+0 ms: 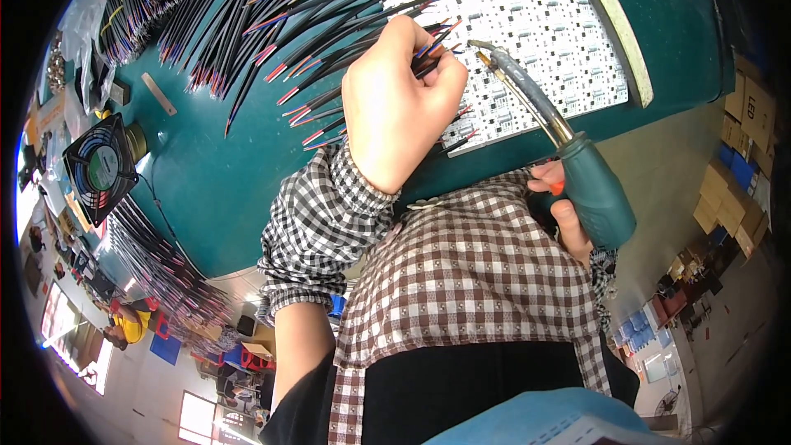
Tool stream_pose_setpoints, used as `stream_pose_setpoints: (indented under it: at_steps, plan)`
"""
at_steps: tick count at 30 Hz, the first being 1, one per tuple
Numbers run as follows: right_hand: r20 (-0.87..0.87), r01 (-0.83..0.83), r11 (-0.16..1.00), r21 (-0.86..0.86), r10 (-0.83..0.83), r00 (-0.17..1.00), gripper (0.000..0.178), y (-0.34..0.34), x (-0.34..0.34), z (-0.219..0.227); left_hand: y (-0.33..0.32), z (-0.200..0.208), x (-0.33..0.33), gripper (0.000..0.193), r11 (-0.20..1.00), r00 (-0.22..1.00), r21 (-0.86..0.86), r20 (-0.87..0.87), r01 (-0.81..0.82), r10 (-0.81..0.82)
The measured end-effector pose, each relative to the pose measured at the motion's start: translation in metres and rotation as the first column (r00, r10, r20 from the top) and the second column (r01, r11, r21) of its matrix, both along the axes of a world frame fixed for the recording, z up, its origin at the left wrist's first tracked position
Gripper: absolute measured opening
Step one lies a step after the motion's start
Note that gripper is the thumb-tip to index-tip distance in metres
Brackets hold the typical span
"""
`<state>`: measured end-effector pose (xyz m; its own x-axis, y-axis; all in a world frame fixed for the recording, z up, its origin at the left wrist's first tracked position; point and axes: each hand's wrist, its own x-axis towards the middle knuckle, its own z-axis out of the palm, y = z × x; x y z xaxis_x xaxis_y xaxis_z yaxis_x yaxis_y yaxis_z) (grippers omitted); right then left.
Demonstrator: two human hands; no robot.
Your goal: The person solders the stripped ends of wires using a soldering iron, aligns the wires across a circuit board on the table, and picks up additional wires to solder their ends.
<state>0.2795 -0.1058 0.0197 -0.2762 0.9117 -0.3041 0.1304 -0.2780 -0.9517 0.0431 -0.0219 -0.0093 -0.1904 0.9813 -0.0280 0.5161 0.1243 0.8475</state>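
My left hand is closed in a pinch on a thin black cable with coloured wire ends, above a white panel of small circuit boards. In my right hand is a soldering iron with a thick green handle. A dark tube runs along its metal shaft, and its tip is just right of my left fingertips. I cannot tell whether the tip touches a board. Many black cables with red and blue ends lie by my left hand, some reaching onto the panel.
Cable bundles are heaped at the far left of the green table. A small black fan stands by the left edge, above more hanging cables. A pale curved strip lies along the panel's right side. Cardboard boxes are stacked at right.
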Motion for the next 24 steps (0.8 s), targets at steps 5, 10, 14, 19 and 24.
stream_pose_setpoints:
  at_steps: [5,10,14,19,24]
  plan:
    - [-0.079,0.088,0.993,0.076,-0.082,0.994,0.057,0.001,-0.003,-0.003,-0.001,0.003,0.001,0.013,1.0,0.999,-0.011,0.035,-0.002,0.002]
    - [-0.063,0.193,0.98,0.045,-0.19,0.98,0.067,0.005,-0.011,0.003,-0.005,0.002,0.001,0.013,0.999,0.999,0.016,0.013,0.034,-0.034]
    - [-0.077,0.188,0.98,0.061,-0.183,0.98,0.07,0.008,-0.009,-0.003,-0.007,0.006,0.002,0.014,0.999,0.998,-0.026,-0.053,0.033,-0.034]
    - [-0.117,0.202,0.972,0.122,-0.188,0.975,0.067,0.011,-0.011,-0.006,-0.002,0.008,0.003,0.014,0.997,0.996,-0.074,-0.086,-0.007,0.0]
    - [-0.111,0.201,0.975,0.098,-0.19,0.976,0.066,0.014,-0.011,-0.006,-0.001,0.007,0.006,0.017,0.99,0.992,-0.105,-0.104,-0.089,0.078]
